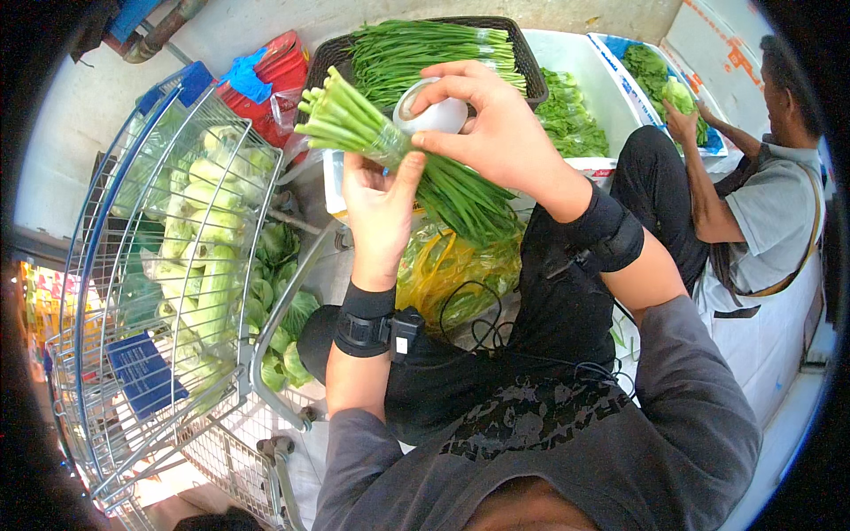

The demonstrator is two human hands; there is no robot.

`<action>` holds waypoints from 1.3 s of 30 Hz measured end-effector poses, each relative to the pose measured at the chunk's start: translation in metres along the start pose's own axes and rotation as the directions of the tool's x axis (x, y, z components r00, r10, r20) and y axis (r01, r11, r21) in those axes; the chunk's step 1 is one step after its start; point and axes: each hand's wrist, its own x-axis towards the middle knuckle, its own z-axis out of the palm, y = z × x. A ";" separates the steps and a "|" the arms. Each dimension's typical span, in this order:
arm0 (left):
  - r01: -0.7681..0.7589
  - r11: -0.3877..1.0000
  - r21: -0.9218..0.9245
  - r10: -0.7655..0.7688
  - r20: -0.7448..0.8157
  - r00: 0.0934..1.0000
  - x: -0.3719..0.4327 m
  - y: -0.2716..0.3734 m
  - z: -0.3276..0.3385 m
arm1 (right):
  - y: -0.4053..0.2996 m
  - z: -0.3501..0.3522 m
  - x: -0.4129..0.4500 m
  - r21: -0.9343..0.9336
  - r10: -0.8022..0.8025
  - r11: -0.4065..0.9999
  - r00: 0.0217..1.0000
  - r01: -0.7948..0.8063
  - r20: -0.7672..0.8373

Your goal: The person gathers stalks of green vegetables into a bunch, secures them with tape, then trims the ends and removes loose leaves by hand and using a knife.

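My left hand [382, 199] is closed around a bunch of green garlic chives [458, 192], whose pale cut ends point up and left. Clear tape circles the bunch near those ends. In my right hand [491, 126] is a roll of clear tape [441, 116], its fingers hooked into the core and its thumb touching the taped stems. Behind the roll, a black plastic basket [538, 73] holds more chives, bound with tape near their pale ends.
A wire shopping cart [249, 192] with bagged pale green vegetables [212, 199] stands at left. Leafy greens [568, 119] lie in a white foam box [607, 126]. Yellow bagged vegetables [458, 272] sit before me. A co-worker [764, 199] at right holds a leafy head [679, 95].
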 end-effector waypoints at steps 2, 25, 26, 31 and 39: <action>0.014 0.997 0.073 -0.013 -0.016 1.000 -0.001 0.002 0.001 | -0.005 -0.001 0.000 -0.027 0.013 1.000 1.000 -0.013 -0.001; 0.006 0.987 0.161 -0.020 0.082 0.996 -0.014 0.015 0.000 | 0.000 -0.003 0.001 -0.132 -0.061 0.990 0.998 0.057 -0.027; -0.004 0.988 0.155 -0.012 0.106 0.994 -0.015 0.016 0.001 | 0.009 -0.004 0.003 -0.226 -0.134 0.967 0.988 0.115 -0.072; -0.076 0.975 0.207 -0.029 0.461 0.887 -0.038 0.028 0.021 | 0.066 -0.033 0.010 -0.370 0.000 0.927 0.985 -0.065 -0.172; 0.186 0.974 -0.128 -0.165 0.161 0.973 0.003 0.005 0.005 | 0.064 -0.049 -0.012 0.369 0.554 0.766 0.831 -0.527 0.036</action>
